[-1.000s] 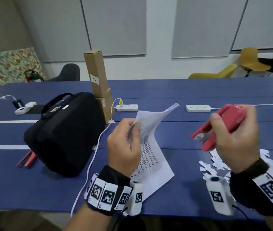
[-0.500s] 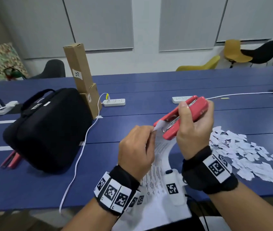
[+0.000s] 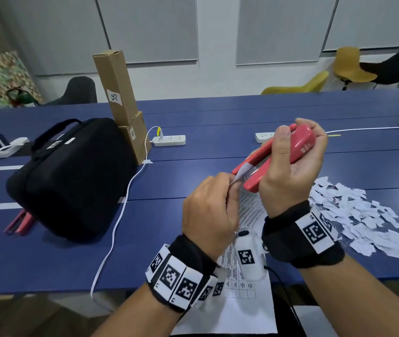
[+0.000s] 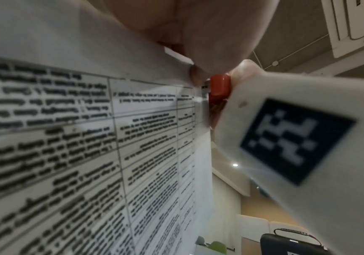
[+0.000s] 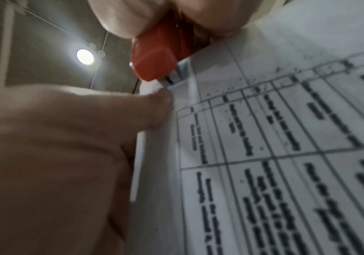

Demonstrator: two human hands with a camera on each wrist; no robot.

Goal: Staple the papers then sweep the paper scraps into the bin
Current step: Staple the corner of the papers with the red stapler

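My right hand (image 3: 291,164) grips a red stapler (image 3: 298,144) above the blue table (image 3: 193,117), thumb on top and fingers wrapped underneath. My left hand (image 3: 213,210) pinches the top corner of printed papers (image 3: 249,210) and holds that corner inside the stapler's mouth. The sheets hang down between my wrists past the table's front edge. In the left wrist view the papers (image 4: 89,138) fill the frame, with the stapler's red tip (image 4: 220,84) at their corner. The right wrist view shows the stapler (image 5: 154,60) meeting the papers (image 5: 263,155). White paper scraps (image 3: 364,215) lie piled at the right.
A black bag (image 3: 71,176) sits at the left with a white cable (image 3: 120,215) trailing past it over the front edge. Two cardboard boxes (image 3: 120,98) stand behind it. Power strips (image 3: 169,140) lie further back. Red pens (image 3: 19,223) lie left of the bag. No bin is in view.
My hands came together: the stapler moved left and in, and the papers' corner went into its mouth. The sheets now hang lower toward me.
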